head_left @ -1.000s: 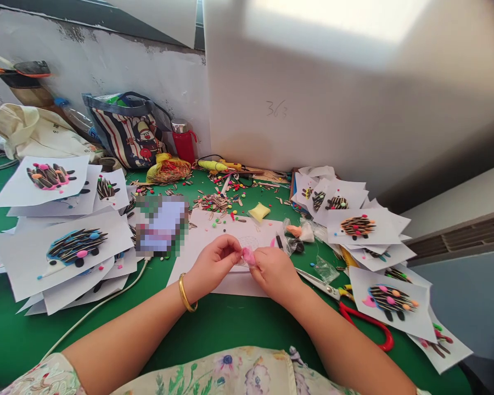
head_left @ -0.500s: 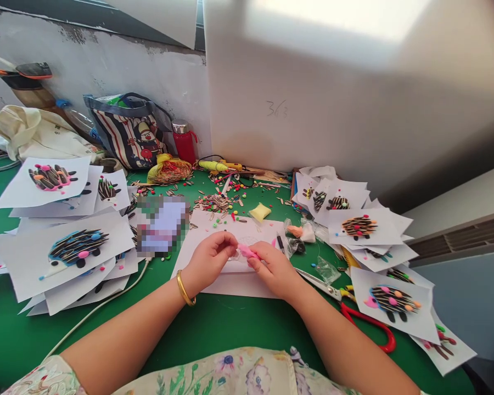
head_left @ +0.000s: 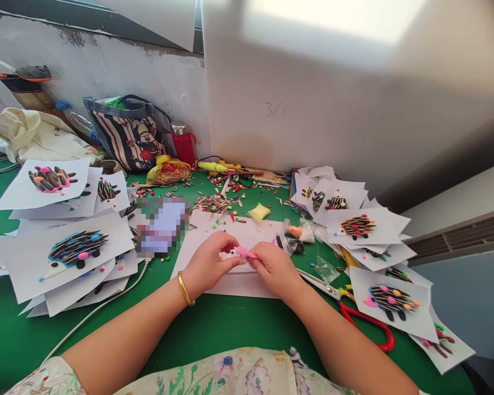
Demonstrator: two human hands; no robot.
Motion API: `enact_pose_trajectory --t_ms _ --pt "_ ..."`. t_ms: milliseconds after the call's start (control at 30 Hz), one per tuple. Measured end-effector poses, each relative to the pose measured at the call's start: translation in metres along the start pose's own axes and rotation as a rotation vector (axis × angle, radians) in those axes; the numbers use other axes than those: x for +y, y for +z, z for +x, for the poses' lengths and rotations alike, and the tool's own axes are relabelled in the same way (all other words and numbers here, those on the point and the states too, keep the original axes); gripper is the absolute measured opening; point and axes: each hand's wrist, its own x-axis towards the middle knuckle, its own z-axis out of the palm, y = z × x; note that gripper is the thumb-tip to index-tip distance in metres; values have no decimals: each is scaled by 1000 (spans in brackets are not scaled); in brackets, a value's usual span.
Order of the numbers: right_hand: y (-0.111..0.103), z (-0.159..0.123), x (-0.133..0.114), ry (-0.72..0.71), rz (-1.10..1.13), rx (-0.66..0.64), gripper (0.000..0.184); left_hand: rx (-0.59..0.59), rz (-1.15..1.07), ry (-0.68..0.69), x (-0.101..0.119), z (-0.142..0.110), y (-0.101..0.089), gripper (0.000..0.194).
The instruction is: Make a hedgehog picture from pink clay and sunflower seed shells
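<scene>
Pink lump (head_left: pixel 245 252): one, soft-looking, held above the sheet between the two hands; a second ago I had it as a compact wad touched by both, now it reads as a longer piece, its free end toward the left.
Left hand (head_left: pixel 212 258): thumb and forefinger now spread apart, nearer together half a second ago; just beside the lump's left end, contact or none I cannot tell from my feed.
Right hand (head_left: pixel 278 269): thumb and forefinger clamped on the pink lump's right end; by my reading it alone carries the piece.
Work in hand: shaping by pinch, I judge; the lump is not laid on the paper.
White sheet (head_left: pixel 234 282): on the green counter (head_left: pixel 214 323), beneath both hands; no shift that I can make out.
Pencil drawing (head_left: pixel 252 240): on the sheet, just beyond the lump; more of it shows to me than half a second ago.
Yellow packet (head_left: pixel 259 212): far edge of the sheet, unmoved.
Scissors (head_left: pixel 332 291): right of the right hand, red handles toward the near side, unmoved.
Seed pile (head_left: pixel 213 203): far side, loose, mixed with coloured bits.
</scene>
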Motion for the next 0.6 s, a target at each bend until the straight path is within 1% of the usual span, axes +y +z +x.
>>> enact_pose_trajectory --t_ms 67,167,267,400,600 --pt "1 0 -2 6 0 2 31 18 43 28 2 -1 0 19" --pt "1 -2 -2 22 59 -8 33 57 101 89 2 -1 0 17" --pt "0 -2 -1 48 133 -19 39 114 192 202 0 -2 2 15" --pt "1 -3 -2 106 150 9 45 177 335 337 -6 -3 3 15" --pt "2 -4 -3 126 134 -9 54 168 418 406 -7 -6 5 19"
